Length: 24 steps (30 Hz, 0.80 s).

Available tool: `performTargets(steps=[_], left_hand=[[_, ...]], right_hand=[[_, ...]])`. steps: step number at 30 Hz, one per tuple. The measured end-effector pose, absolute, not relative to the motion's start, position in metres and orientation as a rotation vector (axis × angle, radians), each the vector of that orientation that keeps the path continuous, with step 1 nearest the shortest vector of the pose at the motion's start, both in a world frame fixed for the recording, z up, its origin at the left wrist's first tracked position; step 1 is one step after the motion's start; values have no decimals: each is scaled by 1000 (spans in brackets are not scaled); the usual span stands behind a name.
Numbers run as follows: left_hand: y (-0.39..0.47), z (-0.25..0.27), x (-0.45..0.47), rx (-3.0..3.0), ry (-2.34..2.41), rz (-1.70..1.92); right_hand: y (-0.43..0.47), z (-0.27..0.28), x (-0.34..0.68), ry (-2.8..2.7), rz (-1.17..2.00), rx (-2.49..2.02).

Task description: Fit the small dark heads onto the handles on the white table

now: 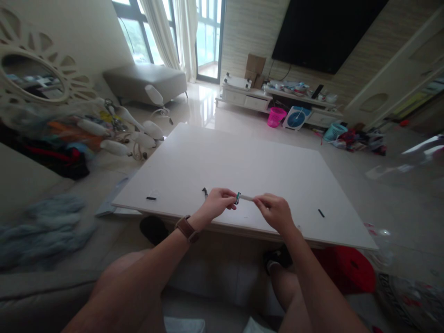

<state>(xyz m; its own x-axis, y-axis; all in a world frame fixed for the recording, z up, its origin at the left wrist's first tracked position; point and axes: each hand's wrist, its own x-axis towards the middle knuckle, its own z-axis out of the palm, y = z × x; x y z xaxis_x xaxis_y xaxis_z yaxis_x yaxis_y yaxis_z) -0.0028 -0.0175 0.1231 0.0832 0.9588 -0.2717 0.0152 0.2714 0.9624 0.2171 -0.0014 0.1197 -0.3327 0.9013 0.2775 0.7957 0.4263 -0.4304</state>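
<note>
Above the front of the white table, my left hand [224,200] pinches a small dark razor head [237,198] with a green strip. My right hand [275,210] has its fingers closed on one end of a slim whitish stick [247,198]. The stick's other end reaches the razor head; I cannot tell whether the two are joined. Just left of my left hand lies a small dark piece [204,191], partly hidden by that hand. Farther left, a short black strip [151,198] rests on the table near something clear. Another black strip [321,213] lies at the right.
The white table [243,157] spans the middle. A chandelier [135,134] with white shades stands off its left edge. Under the right front is a red stool [350,268]. A pink basket [276,117] and a blue fan [297,117] stand beyond the far edge.
</note>
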Motion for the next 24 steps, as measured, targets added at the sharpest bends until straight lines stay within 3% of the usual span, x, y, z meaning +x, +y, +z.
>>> performTargets(steps=[5,9,14,16,21,24], left_hand=[[-16,123,-2,1045,1285,919],[-17,122,-1,1042,1270,915],[-18,122,0,1036,1262,919],[-18,122,0,1014,1260,930],[-19,116,5,996,1165,906],[-20,108,9,1027,1097,882]], right_hand=[[-4,122,212,-2078,95,-1611],[-5,122,211,-2248,285,-1403],[1,117,216,-1983,172,-1630],[2,116,216,-1865,329,-1588],[-7,107,193,-1599,1082,-1377],[-8,96,177,-1496,1257,-1298]])
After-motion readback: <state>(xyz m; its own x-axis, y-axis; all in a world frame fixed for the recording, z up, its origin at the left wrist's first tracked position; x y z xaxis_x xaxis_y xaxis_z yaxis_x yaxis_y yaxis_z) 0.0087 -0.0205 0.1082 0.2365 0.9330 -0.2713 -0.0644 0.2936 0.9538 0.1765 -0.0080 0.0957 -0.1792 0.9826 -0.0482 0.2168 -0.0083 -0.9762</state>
